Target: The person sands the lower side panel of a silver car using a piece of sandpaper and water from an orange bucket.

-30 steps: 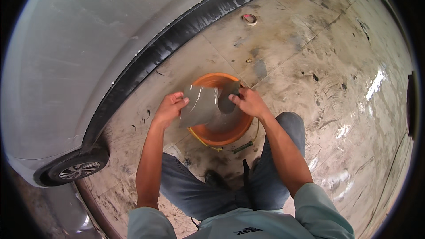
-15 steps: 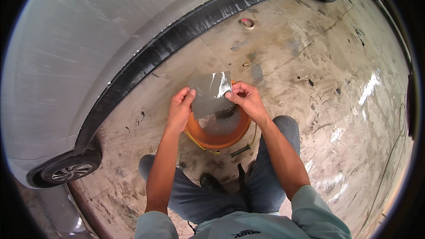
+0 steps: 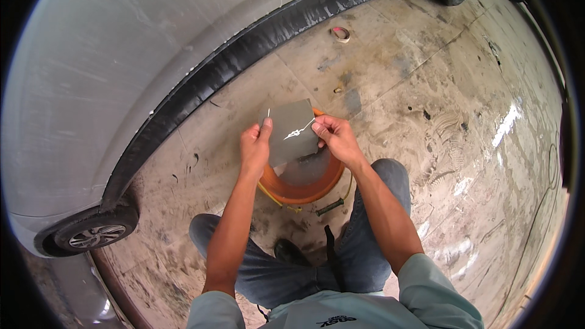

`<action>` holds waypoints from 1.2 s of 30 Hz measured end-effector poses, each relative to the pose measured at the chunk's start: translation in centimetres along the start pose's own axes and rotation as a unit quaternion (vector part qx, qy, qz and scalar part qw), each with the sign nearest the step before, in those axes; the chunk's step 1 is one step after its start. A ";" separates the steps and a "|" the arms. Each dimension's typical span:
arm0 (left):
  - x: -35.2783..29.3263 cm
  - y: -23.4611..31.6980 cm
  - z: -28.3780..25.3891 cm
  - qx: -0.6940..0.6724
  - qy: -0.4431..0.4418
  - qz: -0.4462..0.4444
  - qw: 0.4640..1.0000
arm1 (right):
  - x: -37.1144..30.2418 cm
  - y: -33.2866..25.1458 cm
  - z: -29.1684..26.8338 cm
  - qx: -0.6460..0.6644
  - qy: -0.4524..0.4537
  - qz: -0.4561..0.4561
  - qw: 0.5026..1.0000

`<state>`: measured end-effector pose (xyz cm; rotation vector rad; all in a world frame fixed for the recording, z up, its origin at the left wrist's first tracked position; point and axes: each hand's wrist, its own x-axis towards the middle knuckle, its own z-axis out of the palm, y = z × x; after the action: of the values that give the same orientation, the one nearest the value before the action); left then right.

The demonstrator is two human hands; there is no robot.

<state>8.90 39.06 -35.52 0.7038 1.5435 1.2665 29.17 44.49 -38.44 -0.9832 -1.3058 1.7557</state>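
A thin grey sheet of sandpaper (image 3: 285, 123), wet and shining in a streak near its middle, is held up in front of me over an orange bucket (image 3: 300, 195). My left hand (image 3: 253, 147) pinches its left edge, thumb on top. At the right edge, the thumb and fingers of my right hand (image 3: 340, 140) are closed on it. The sheet covers the far part of the bucket. Cloudy water (image 3: 303, 172) shows inside the near part, with something dark in it that I cannot make out.
A dull grey car (image 3: 122, 55) with a black sill (image 3: 244, 50) stands along the left and far side. Its wheel (image 3: 97, 236) is at lower left. A tape roll (image 3: 340, 35) lies on the stained floor (image 3: 402, 97). The bucket's handle grip (image 3: 329, 208) hangs near my knees.
The sandpaper has tilted in my hands, and its wet shine has shrunk to a narrow streak. My left hand has shifted slightly to the right; both hands keep hold of it.
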 end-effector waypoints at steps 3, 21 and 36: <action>-0.9 -1.5 -0.6 -0.036 -0.078 -0.015 0.996 | 0.0 1.0 0.5 0.038 0.017 0.036 0.998; 5.2 -20.5 4.3 0.678 -0.077 0.123 0.720 | 0.4 4.2 0.3 -0.263 0.111 -0.024 0.958; 6.3 -7.3 -4.2 -0.026 -0.002 -0.287 0.958 | 0.1 2.6 -1.0 -0.219 0.184 -0.034 0.958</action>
<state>3.79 40.90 -44.51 0.1918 1.5516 0.8590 29.72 44.42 -41.17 -1.4133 -1.4832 1.1732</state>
